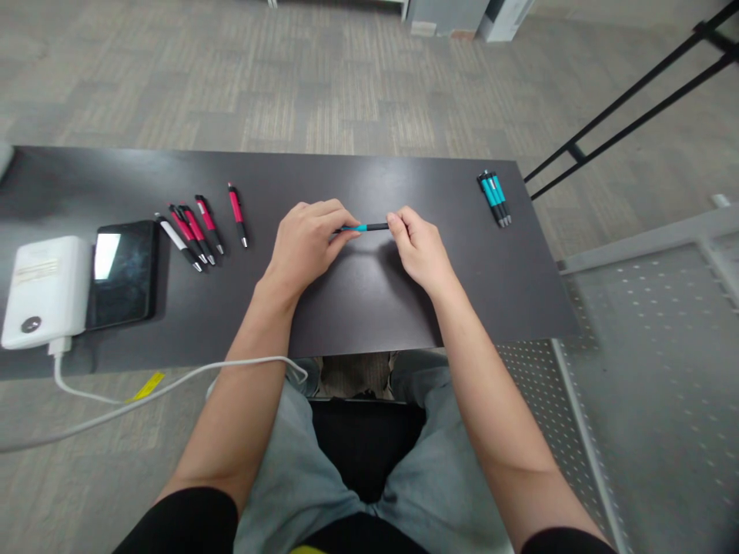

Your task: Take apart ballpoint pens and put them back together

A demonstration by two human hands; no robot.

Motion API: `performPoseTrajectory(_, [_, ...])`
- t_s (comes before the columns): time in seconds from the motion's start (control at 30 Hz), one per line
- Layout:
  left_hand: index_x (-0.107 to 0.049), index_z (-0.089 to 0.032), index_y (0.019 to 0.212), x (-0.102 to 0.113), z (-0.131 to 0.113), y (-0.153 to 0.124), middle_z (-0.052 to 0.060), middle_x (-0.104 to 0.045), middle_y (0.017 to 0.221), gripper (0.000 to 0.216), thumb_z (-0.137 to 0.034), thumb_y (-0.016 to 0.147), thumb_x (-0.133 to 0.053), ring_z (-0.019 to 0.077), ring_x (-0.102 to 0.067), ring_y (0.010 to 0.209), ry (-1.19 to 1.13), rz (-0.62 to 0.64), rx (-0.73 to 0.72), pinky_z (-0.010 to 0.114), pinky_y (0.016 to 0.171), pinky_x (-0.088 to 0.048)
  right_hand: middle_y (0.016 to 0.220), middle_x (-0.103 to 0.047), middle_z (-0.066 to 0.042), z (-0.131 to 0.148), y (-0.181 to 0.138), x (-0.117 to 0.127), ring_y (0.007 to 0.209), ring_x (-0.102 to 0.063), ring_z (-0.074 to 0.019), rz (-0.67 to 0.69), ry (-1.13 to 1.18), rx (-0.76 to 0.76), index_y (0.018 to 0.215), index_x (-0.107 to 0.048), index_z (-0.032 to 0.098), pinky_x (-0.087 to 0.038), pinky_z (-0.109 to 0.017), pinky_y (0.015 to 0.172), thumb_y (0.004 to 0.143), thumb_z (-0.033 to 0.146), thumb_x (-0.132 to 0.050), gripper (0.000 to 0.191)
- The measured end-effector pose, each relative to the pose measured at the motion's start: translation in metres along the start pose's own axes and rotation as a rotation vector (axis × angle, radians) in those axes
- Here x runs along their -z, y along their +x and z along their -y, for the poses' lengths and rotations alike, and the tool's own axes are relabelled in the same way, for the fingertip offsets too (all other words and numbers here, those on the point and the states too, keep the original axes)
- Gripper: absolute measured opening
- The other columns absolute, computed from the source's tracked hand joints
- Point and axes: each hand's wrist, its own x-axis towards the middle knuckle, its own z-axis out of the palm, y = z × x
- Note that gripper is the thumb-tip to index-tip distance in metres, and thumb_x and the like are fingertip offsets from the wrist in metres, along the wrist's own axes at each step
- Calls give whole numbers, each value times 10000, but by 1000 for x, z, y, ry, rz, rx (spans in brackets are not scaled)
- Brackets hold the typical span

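I see both hands over the middle of the dark table (369, 308), sharing one teal-and-black pen (365, 227) held level just above the surface: left hand (305, 242) curled shut around its left end, right hand (419, 246) pinching the right end between fingertips. Far right of the table, a small bundle of teal pens (495, 198) lying side by side, well apart from the hands. On the left, a row of red pens (202, 223) with one white pen (178, 241) beside them, then a dark phone (122, 273) touching a white power bank (43, 288) whose white cable (173, 382) runs off the near edge.
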Motion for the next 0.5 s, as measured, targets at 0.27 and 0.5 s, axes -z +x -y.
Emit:
performPoseTrajectory(0.27, [-836,-279,1162,-6,-1,1,63,-916,1128,214,-489,1118,-850,309,-860,1102,-321,-70,128,434,1042,-666,983,-686,-26,18,-5,1,815,-587,-234,-46,192,60,1215,-745,305,-570,-404,815,1097,925,-764,631])
performPoseTrajectory(0.5, [-826,-261,1086,-7,-7,1,65,-928,1096,260,-516,1087,-877,301,-896,1059,-431,-5,92,393,983,-701,1123,-767,-56,21,-7,-10,837,-631,-243,10,223,190,1252,-782,308,-588,-421,830,1101,838,-812,552])
